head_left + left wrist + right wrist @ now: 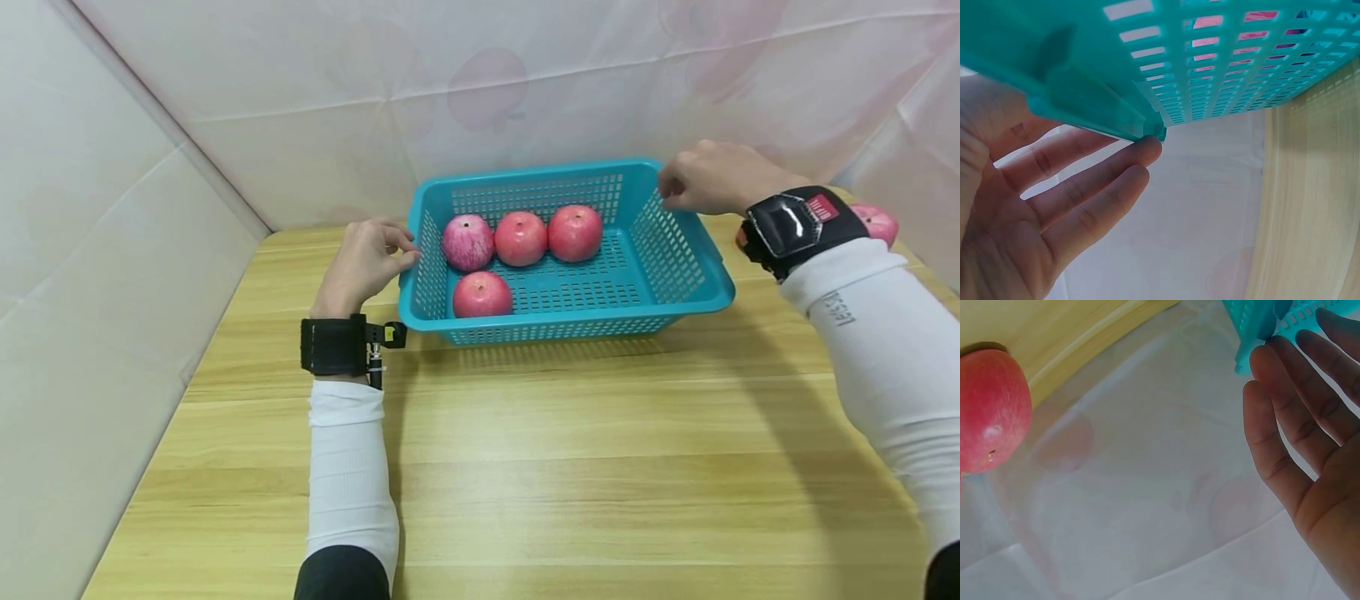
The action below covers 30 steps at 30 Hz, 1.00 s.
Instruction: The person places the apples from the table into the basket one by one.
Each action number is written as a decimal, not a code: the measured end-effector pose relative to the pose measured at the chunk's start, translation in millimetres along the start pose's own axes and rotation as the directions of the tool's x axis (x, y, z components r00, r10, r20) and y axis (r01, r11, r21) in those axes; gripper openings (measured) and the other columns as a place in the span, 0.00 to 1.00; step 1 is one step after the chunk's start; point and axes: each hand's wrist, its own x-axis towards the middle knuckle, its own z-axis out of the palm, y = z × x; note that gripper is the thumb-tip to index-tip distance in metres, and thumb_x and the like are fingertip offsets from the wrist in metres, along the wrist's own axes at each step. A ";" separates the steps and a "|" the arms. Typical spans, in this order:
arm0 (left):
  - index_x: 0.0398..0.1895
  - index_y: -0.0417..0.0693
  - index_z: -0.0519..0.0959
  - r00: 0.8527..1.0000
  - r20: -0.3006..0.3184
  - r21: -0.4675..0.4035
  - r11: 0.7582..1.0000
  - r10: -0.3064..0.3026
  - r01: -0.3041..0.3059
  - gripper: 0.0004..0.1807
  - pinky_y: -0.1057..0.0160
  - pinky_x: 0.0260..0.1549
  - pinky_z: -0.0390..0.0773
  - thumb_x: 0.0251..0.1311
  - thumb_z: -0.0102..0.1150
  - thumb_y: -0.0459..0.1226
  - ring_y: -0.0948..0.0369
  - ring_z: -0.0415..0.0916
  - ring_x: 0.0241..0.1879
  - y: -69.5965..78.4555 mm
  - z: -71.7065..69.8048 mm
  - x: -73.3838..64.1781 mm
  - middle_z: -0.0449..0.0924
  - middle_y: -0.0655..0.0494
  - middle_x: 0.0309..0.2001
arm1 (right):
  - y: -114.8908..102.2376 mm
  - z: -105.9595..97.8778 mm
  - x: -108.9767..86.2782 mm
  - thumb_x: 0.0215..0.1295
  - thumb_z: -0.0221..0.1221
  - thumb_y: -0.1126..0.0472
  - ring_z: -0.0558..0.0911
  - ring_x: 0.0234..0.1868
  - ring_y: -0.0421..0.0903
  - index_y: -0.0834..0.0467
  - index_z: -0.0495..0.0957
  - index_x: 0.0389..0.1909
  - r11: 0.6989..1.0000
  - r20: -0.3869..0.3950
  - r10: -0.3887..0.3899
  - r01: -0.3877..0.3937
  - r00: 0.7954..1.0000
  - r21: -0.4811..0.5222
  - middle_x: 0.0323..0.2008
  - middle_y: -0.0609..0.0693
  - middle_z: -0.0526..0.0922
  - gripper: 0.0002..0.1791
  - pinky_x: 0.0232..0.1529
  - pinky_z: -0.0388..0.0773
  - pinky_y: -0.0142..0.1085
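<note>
A turquoise plastic basket [585,319] with perforated walls is in the middle of the head view. Inside it, three red apples [521,239] form a row along the back, and another apple [482,295] lies by the front left corner. At the basket's left end my left hand [363,262] pinches the rim; the left wrist view shows its fingers [1094,215] extended under the lip. My right hand [723,177] holds the rim at the back right corner. In the right wrist view its fingertips meet the basket's edge [1247,353], and the thumb's contact is hidden.
Outside the basket, to the right, an apple [877,223] shows partly behind the right wrist. Something reddish peeks out beside the wrist strap [806,225]. The wooden table [570,467] meets a pale cloth wall [300,125] at the back and left.
</note>
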 end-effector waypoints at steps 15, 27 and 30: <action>0.37 0.30 0.87 1.000 0.004 0.001 1.000 -0.010 0.010 0.07 0.46 0.51 0.81 0.63 0.64 0.28 0.44 0.79 0.49 0.6 -1.8 -1.3 0.83 0.38 0.48 | 12.4 3.0 -5.9 0.68 0.60 0.64 0.81 0.48 0.67 0.73 0.80 0.49 0.999 -0.006 0.026 -0.026 1.000 0.041 0.45 0.70 0.83 0.15 0.46 0.78 0.61; 0.38 0.29 0.87 1.000 -0.013 0.006 1.000 0.004 -0.003 0.07 0.49 0.42 0.83 0.63 0.64 0.28 0.46 0.79 0.49 1.7 -1.1 -1.8 0.83 0.39 0.47 | 22.3 5.3 -14.0 0.71 0.58 0.65 0.80 0.47 0.67 0.73 0.80 0.47 0.993 -0.029 0.052 -0.049 0.998 0.105 0.44 0.70 0.83 0.14 0.47 0.77 0.61; 0.38 0.29 0.87 1.000 -0.013 0.009 1.000 0.006 -0.006 0.07 0.48 0.41 0.83 0.63 0.64 0.28 0.46 0.79 0.49 2.1 -1.1 -1.6 0.83 0.39 0.47 | 25.9 7.0 -16.3 0.71 0.57 0.65 0.79 0.49 0.70 0.74 0.79 0.47 0.990 -0.032 0.063 -0.058 0.998 0.127 0.45 0.72 0.82 0.14 0.48 0.77 0.63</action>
